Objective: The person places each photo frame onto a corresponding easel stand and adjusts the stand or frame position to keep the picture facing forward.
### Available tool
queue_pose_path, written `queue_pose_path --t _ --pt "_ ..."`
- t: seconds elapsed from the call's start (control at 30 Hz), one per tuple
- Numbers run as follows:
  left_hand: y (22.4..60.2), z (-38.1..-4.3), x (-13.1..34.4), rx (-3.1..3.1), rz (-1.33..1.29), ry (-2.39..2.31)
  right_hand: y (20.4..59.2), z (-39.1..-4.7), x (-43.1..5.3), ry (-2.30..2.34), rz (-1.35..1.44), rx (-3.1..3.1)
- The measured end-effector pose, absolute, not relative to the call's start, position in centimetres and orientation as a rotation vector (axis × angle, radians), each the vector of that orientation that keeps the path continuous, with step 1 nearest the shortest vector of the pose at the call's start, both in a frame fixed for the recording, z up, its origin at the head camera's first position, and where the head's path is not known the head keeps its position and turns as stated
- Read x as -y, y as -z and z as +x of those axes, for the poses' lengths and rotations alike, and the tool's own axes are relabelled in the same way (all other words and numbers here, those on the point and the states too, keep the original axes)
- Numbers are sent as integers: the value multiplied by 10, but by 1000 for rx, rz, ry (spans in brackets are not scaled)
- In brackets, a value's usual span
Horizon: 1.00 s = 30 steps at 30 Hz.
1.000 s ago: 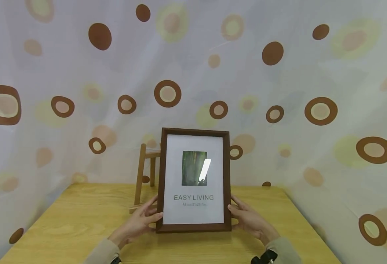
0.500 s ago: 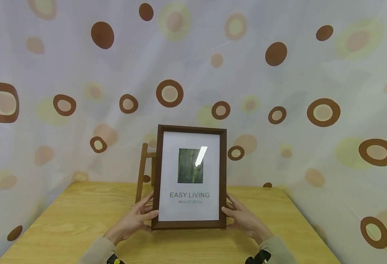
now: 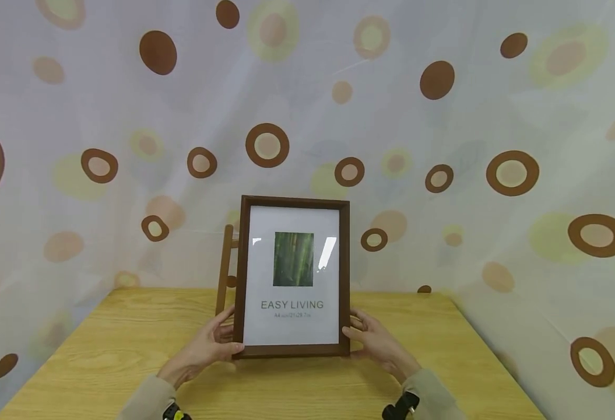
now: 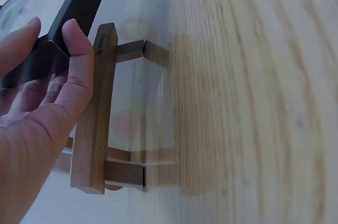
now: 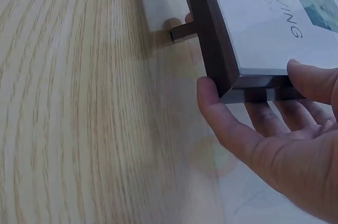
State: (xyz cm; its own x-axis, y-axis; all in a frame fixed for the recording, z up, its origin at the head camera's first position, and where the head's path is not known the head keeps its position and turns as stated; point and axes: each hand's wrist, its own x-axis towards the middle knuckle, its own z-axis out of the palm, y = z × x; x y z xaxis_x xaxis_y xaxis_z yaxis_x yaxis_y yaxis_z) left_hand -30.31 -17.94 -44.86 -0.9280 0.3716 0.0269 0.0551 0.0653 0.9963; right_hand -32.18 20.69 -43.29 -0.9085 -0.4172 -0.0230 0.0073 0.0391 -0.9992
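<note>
A brown-framed picture frame, white inside with a green picture and the words EASY LIVING, stands nearly upright between both hands. The left hand grips its lower left edge; in the left wrist view a finger curls round the dark frame corner. On the lower right edge, the right hand holds it with the thumb in front. Behind the picture frame is a wooden easel, mostly hidden in the head view. Its front bar lies close to the left hand; whether frame and bar touch I cannot tell.
The light wood table extends on both sides of the hands. Behind it hangs a pale cloth wall with brown and beige spots. Each wrist wears a dark strap, such as the right strap.
Both hands have shifted the picture frame to the left and slightly up in the head view. It now covers more of the easel. Their grip stays the same.
</note>
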Motion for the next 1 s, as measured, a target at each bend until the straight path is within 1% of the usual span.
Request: queue_pose_path --t 0.57,1.0 --pt "451 -305 197 -2317 271 -1923 438 -337 -186 1966 -400 -1967" --pt "454 -307 209 -2330 299 -1963 442 -348 -167 1958 -424 -2020"
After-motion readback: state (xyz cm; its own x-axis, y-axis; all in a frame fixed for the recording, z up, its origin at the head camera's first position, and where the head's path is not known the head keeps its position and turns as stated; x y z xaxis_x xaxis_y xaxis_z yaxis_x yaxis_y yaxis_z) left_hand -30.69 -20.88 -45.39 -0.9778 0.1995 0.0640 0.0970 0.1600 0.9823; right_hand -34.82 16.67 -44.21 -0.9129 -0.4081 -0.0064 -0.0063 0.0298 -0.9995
